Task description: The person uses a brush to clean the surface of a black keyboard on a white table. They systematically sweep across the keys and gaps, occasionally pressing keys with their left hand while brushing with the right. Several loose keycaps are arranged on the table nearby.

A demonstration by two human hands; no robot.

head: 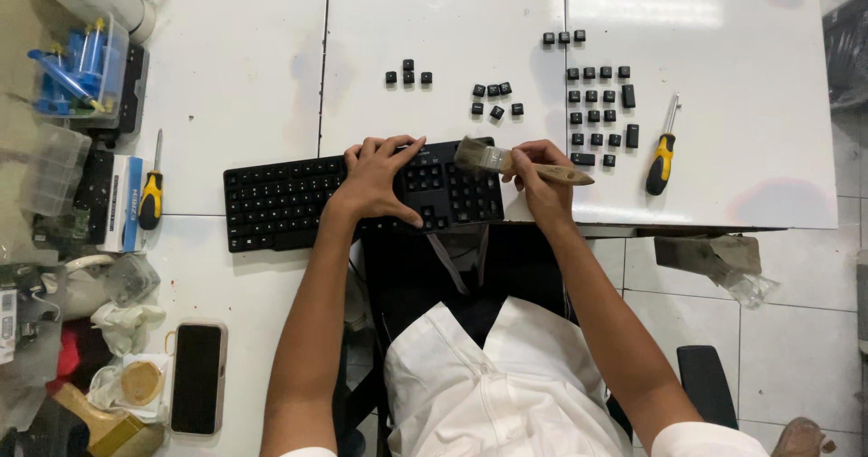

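A black keyboard (289,202) lies across the front edge of the white table (723,77). My left hand (378,181) rests flat on its middle, fingers spread, holding it down. My right hand (541,179) grips the wooden handle of a paintbrush (515,162); the bristles touch the keyboard's upper right corner. Several loose black keycaps (599,104) lie in groups on the table beyond the keyboard.
A yellow-handled screwdriver (663,150) lies right of the keycaps; another one (151,193) lies left of the keyboard. A phone (197,377), rags, boxes and a clear tub of blue tools (77,68) crowd the left side. Tiled floor and a chair lie below.
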